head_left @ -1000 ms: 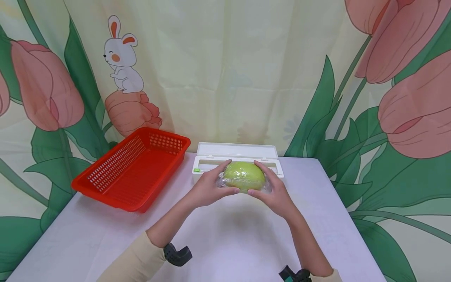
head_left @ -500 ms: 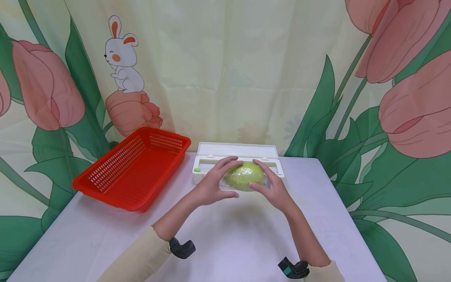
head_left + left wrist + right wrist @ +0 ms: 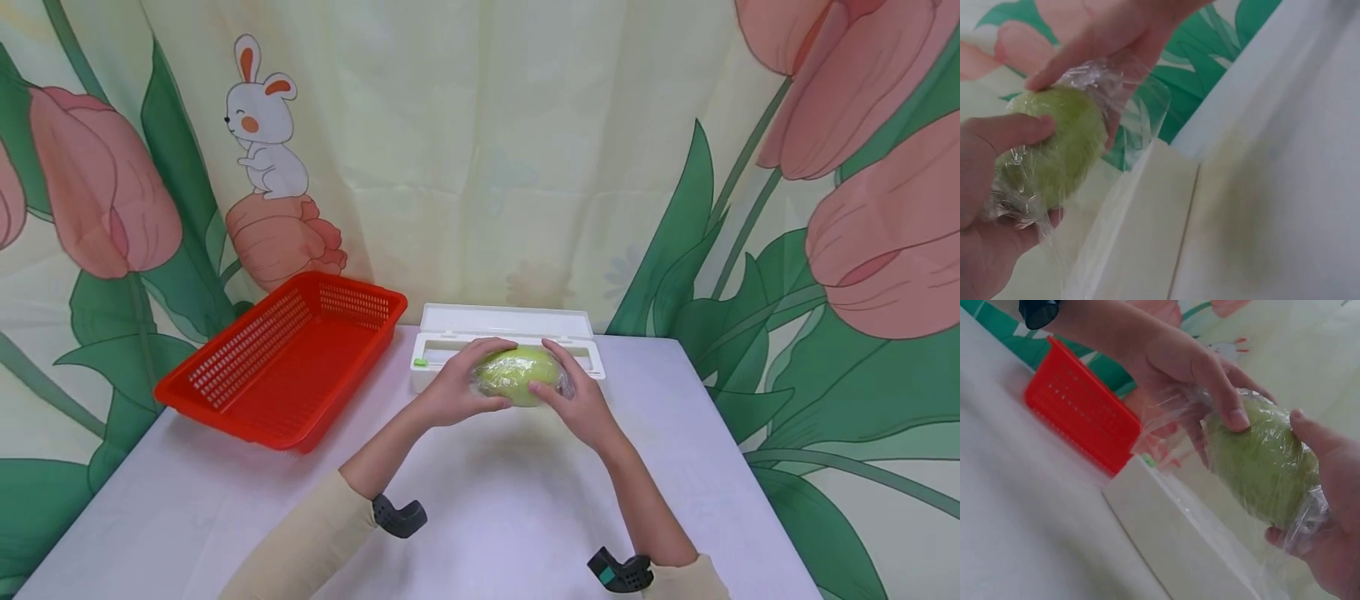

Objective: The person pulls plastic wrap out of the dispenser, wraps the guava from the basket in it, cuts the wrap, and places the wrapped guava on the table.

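Note:
A yellow-green oval fruit (image 3: 517, 377) wrapped in clear cling film is held up in front of a white cling film dispenser box. My left hand (image 3: 456, 390) grips its left end, fingers over the top and thumb at the lower edge. On the right end, my right hand (image 3: 588, 408) holds it with the thumb across the near face. Loose film bunches at both ends of the fruit (image 3: 1054, 147) in the left wrist view. In the right wrist view, a flap of film (image 3: 1163, 419) hangs by the left hand.
The white dispenser box (image 3: 510, 321) stands at the table's back edge, lid raised, with a green slider (image 3: 421, 362) at its left. Left of it sits a red perforated basket (image 3: 300, 408) on the white-covered table (image 3: 487, 533). A tulip-print curtain (image 3: 480, 167) hangs behind.
My left hand loosened, its thumb coming off the fruit, then closed on it again. The right thumb moved from the lower edge up onto the fruit's face. Basket and box stay put.

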Demonstrator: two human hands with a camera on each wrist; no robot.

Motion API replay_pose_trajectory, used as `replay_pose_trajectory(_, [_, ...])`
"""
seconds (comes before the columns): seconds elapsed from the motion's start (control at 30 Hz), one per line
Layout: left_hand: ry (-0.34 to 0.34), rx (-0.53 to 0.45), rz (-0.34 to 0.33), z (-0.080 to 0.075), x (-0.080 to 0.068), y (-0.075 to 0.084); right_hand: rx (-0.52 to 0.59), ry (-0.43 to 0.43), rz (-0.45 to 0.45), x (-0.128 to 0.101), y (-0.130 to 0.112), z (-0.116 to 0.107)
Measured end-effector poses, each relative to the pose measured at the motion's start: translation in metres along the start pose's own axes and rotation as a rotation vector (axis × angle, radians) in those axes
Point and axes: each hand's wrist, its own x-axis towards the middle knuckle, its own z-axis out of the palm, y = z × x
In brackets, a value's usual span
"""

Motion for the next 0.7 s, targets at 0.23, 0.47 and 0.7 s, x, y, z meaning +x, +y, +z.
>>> replay_pose_trajectory(0.23, [-0.043, -0.061, -0.128, 0.003, -0.002, -0.003, 0.006, -0.032, -0.105, 0.001, 0.01, 0.003])
replay_pose_trajectory(0.47, [-0.059, -0.096, -0.22, 0.005, -0.001, -0.01, -0.076, 0.013, -0.188, 0.01, 0.039, 0.012])
replay_pose_trajectory(0.7, [-0.074, -0.146, -0.279, 0.008, 0.001, -0.013, -0.118, 0.042, -0.261, 0.016, 0.052, 0.019])
